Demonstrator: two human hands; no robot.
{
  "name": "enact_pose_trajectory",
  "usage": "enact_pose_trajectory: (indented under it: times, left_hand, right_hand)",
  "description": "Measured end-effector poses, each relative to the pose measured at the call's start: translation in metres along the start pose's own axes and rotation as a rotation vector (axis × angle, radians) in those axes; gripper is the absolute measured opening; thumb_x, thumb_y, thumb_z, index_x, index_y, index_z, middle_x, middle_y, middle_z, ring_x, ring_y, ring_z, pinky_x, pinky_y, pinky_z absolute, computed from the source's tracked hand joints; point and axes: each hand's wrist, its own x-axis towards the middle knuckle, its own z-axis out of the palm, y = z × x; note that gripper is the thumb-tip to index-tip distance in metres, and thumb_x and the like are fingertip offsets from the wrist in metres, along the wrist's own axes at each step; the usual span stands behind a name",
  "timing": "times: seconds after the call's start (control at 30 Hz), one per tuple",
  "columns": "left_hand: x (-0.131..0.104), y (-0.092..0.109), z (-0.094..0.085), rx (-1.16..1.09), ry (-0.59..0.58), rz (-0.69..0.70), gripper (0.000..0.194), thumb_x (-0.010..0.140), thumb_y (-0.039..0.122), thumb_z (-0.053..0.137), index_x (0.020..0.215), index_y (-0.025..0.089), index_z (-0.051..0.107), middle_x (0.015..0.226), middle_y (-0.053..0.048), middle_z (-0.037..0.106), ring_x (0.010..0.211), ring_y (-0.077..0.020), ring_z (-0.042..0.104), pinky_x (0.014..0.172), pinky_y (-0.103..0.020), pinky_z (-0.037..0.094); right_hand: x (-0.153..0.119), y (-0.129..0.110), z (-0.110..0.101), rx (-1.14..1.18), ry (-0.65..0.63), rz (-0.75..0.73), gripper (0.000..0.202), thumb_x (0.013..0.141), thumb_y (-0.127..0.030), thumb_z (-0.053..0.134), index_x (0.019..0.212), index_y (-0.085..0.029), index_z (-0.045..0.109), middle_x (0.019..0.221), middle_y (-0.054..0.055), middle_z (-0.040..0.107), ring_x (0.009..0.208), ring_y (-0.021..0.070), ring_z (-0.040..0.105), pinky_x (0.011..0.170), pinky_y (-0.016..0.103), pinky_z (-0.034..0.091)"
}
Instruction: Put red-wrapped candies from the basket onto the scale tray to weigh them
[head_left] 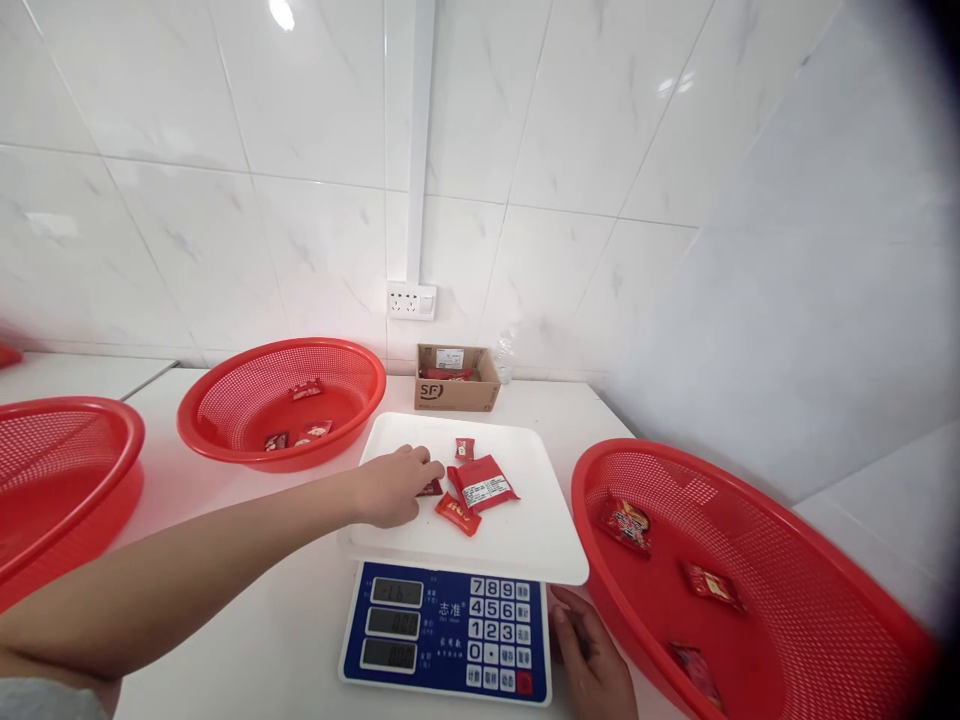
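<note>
My left hand [397,487] reaches over the left part of the white scale tray [525,545]. Its fingers are bent down around a small dark red packet [431,488], mostly hidden by the hand. Close by on the tray lie a larger red packet [484,483] with a white label, an orange-red packet [458,513] and a small red packet [465,448]. Low beside the right edge of the blue scale panel [450,630] is my right hand [589,655], holding nothing visible, thumb and forefinger apart; its other fingers are partly hidden.
A red basket [600,460] with several packets stands close on the right. Another red basket [195,440] with packets sits at the back left, and a third basket [127,430] at the left edge. A cardboard box [457,397] rests behind the tray, near the tiled wall.
</note>
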Motion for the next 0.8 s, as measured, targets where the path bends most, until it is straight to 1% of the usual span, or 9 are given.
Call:
enact_pose_trajectory:
  times: [0.1,0.2,0.33,0.4,0.47,0.53,0.67,0.73,0.8]
  left_hand:
    - [0.002,0.001,0.007,0.052,0.048,-0.041,0.051,0.074,0.006,0.045,0.123,0.020,0.046,0.117,-0.013,0.050,0.109,-0.0291,0.047,0.080,-0.041,0.047]
    - [0.005,0.000,0.013,0.079,0.085,-0.076,0.048,0.073,0.005,0.045,0.119,0.017,0.048,0.114,-0.015,0.050,0.107,-0.0317,0.046,0.079,-0.044,0.046]
    - [0.007,-0.004,0.014,0.044,0.106,-0.076,0.043,0.069,0.003,0.047,0.110,0.016,0.050,0.111,-0.014,0.051,0.107,-0.0288,0.047,0.084,-0.041,0.045]
    - [0.006,-0.005,0.013,0.014,0.115,-0.059,0.038,0.069,0.003,0.048,0.104,0.016,0.052,0.110,-0.012,0.052,0.106,-0.0275,0.048,0.084,-0.039,0.045]
    - [0.004,-0.003,0.011,-0.025,0.124,-0.034,0.036,0.068,0.004,0.048,0.101,0.018,0.051,0.109,-0.010,0.053,0.105,-0.0257,0.049,0.082,-0.036,0.046]
    - [0.002,0.000,0.010,-0.067,0.131,-0.012,0.039,0.068,0.004,0.047,0.104,0.020,0.048,0.108,-0.008,0.055,0.101,-0.0229,0.052,0.078,-0.032,0.047]
    - [-0.001,0.011,0.011,-0.163,0.161,0.051,0.046,0.069,0.008,0.047,0.113,0.022,0.043,0.107,-0.005,0.058,0.097,-0.0204,0.056,0.075,-0.029,0.048]
    - [0.000,0.018,0.014,-0.184,0.150,0.087,0.041,0.069,0.014,0.050,0.109,0.023,0.046,0.105,-0.005,0.059,0.093,-0.0220,0.058,0.073,-0.031,0.048]
    - [0.003,0.023,0.019,-0.150,0.141,0.110,0.033,0.071,0.021,0.052,0.104,0.023,0.050,0.102,-0.006,0.060,0.091,-0.0239,0.059,0.070,-0.033,0.048]
  right_hand:
    - [-0.002,-0.004,0.001,0.011,0.016,-0.011,0.046,0.070,-0.059,0.059,0.095,-0.021,0.063,0.095,0.007,0.071,0.080,0.0226,0.067,0.068,0.028,0.055]
    - [-0.004,-0.009,0.002,0.020,0.013,-0.011,0.047,0.070,-0.060,0.059,0.095,-0.021,0.063,0.095,0.007,0.071,0.082,0.0233,0.067,0.067,0.028,0.056]
    - [-0.005,-0.012,0.001,0.051,-0.004,-0.004,0.046,0.070,-0.060,0.059,0.095,-0.021,0.061,0.098,0.007,0.071,0.085,0.0235,0.067,0.067,0.028,0.056]
    - [-0.003,-0.010,-0.003,0.054,-0.040,0.011,0.047,0.069,-0.059,0.060,0.096,-0.021,0.062,0.097,0.008,0.071,0.086,0.0242,0.067,0.068,0.028,0.056]
    - [0.001,-0.007,-0.007,0.042,-0.088,0.031,0.050,0.068,-0.060,0.062,0.097,-0.020,0.062,0.097,0.009,0.071,0.087,0.0250,0.067,0.069,0.029,0.057]
    - [0.004,-0.004,-0.010,0.029,-0.119,0.038,0.052,0.067,-0.062,0.062,0.097,-0.019,0.063,0.099,0.010,0.071,0.087,0.0255,0.067,0.070,0.030,0.057]
    - [0.003,-0.003,-0.008,0.039,-0.096,0.030,0.053,0.066,-0.063,0.062,0.096,-0.019,0.064,0.098,0.010,0.071,0.084,0.0255,0.068,0.068,0.030,0.057]
    - [0.000,-0.004,-0.005,0.046,-0.056,0.019,0.050,0.068,-0.061,0.061,0.097,-0.020,0.063,0.096,0.009,0.071,0.083,0.0246,0.068,0.068,0.030,0.057]
    - [-0.002,-0.006,-0.002,0.051,-0.019,0.002,0.048,0.071,-0.060,0.059,0.097,-0.020,0.062,0.095,0.009,0.071,0.082,0.0237,0.068,0.067,0.029,0.056]
